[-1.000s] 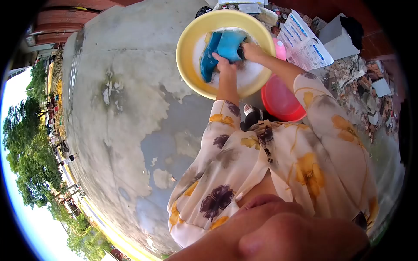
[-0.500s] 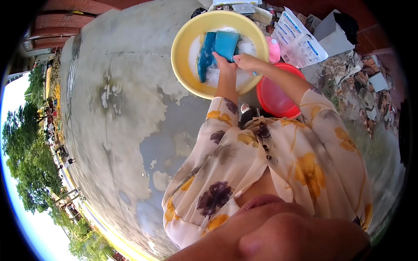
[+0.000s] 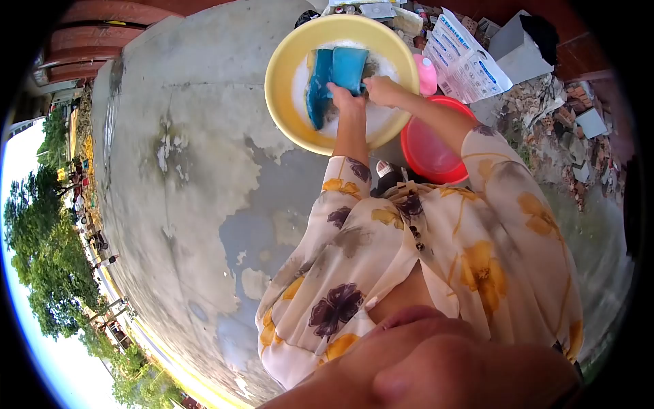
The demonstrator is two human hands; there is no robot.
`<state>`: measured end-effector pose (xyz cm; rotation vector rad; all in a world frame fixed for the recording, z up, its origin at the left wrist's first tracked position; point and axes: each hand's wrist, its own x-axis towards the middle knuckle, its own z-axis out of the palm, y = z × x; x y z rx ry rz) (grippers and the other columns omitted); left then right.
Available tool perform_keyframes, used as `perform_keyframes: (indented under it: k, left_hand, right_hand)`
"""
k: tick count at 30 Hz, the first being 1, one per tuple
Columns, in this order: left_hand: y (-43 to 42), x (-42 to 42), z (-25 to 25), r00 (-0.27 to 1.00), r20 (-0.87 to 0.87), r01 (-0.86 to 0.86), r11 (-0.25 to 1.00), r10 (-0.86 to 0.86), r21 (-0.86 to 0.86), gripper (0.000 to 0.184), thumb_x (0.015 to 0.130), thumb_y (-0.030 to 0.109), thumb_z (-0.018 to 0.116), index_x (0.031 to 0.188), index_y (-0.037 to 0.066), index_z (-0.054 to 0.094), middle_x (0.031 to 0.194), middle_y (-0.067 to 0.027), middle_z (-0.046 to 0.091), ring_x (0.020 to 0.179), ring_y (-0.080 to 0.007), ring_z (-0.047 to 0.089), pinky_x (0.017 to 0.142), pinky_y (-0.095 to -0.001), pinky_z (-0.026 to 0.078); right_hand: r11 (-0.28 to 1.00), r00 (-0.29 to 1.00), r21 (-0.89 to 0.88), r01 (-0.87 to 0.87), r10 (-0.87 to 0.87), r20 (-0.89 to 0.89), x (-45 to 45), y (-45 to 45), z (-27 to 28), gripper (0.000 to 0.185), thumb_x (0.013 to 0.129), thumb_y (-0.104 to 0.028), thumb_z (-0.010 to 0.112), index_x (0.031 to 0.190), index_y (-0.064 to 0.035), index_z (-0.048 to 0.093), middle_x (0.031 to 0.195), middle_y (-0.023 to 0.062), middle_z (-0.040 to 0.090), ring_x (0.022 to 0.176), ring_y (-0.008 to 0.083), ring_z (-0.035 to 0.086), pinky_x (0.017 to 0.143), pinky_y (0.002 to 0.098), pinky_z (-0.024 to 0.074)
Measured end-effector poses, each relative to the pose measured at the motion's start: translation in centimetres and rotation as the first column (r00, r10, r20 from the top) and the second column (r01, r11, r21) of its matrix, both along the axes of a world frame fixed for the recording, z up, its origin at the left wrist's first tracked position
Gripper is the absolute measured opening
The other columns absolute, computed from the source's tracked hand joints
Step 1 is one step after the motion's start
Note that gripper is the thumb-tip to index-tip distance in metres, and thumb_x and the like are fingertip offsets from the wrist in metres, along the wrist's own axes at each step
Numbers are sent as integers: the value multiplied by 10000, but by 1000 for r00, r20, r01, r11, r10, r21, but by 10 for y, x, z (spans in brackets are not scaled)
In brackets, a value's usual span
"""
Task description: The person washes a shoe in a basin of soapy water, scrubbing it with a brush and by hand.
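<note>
A wet blue item (image 3: 349,65) lies in soapy water inside a yellow basin (image 3: 283,112). One part of it is flat and squarish; the darker part on the left is long and curved, and I cannot make out its kind. My left hand (image 3: 347,99) is closed on its near edge. Just to the right, my right hand (image 3: 385,91) is closed with its fingertips close to the item's lower right corner. What sits inside that fist is mostly hidden; a thin blue handle stuck out of it a moment ago.
A red basin (image 3: 436,153) stands beside the yellow one, near my foot (image 3: 387,174). Behind it are a pink bottle (image 3: 426,75) and a printed white sheet (image 3: 466,61). Rubble and broken bricks (image 3: 572,136) lie to the right; wet concrete (image 3: 184,184) stretches left.
My right hand has shifted a little up and left, and the thin blue handle behind it no longer shows. The blue item has moved slightly left with my left hand.
</note>
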<state>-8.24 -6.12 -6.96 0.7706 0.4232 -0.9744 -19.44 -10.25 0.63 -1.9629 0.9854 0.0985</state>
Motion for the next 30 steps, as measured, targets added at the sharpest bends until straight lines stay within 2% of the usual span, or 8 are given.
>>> perform_keyframes:
  k: [3,7,12,15,17,24,26,30]
  left_hand:
    - [-9,6,-13,1000,15,20,1000,-20,-12,597,967,534,233,1331,97,412,1339,-102,463,1190,-336,464,972,-537,392]
    - [-3,10,-10,999,7,-31,999,31,15,585,966,527,269,1328,90,410,1324,-100,470,1169,-349,481,947,-578,396]
    - [1,-10,23,969,99,-245,939,227,240,537,942,418,478,1258,-16,457,1221,-126,539,1039,-259,568,874,-411,487]
    - [15,-9,74,947,159,-312,912,278,266,562,927,431,503,1203,-57,479,1123,-143,582,939,-252,610,774,-409,526]
    - [20,1,65,953,109,-302,910,282,283,588,899,459,538,1180,-55,492,1055,-144,597,861,-247,621,704,-405,533]
    - [13,-9,11,984,99,-172,940,148,296,554,873,480,557,1193,30,510,1029,-97,600,825,-240,601,582,-387,484]
    - [24,-7,42,981,31,-191,950,189,248,582,865,491,564,1211,29,489,1058,-107,590,839,-258,601,613,-417,495]
    - [25,-6,39,985,-68,-145,977,157,155,645,848,513,581,1263,44,426,1131,-133,554,912,-307,596,693,-521,508]
  right_hand:
    - [913,998,-403,55,-47,30,21,-30,-81,311,875,-154,395,1113,-65,575,723,203,637,473,325,610,448,398,513]
    - [997,992,35,63,-67,106,-1,25,-7,342,856,-139,405,1144,-59,570,714,215,637,462,325,606,457,417,503]
    - [982,999,-182,43,-39,25,15,-19,-25,291,837,-203,492,1067,-58,597,947,256,638,951,407,604,814,481,469]
    - [983,986,181,-25,-6,168,19,4,0,252,886,-163,420,1031,-71,605,632,139,563,360,247,482,353,370,395]
    - [924,981,376,-65,-10,194,11,15,6,253,902,-160,404,1017,-65,609,628,132,557,402,237,501,393,372,407]
    - [985,989,-158,-68,88,121,39,-30,-60,223,911,-149,416,1006,-82,606,547,56,530,340,135,404,310,319,297]
    - [873,985,488,-18,-68,158,32,-19,-40,207,926,-153,419,1008,-105,603,529,47,502,327,136,382,301,310,279]
    - [709,981,704,-45,-102,166,5,-2,8,210,948,-175,417,999,-62,586,487,4,402,311,121,323,299,283,232]
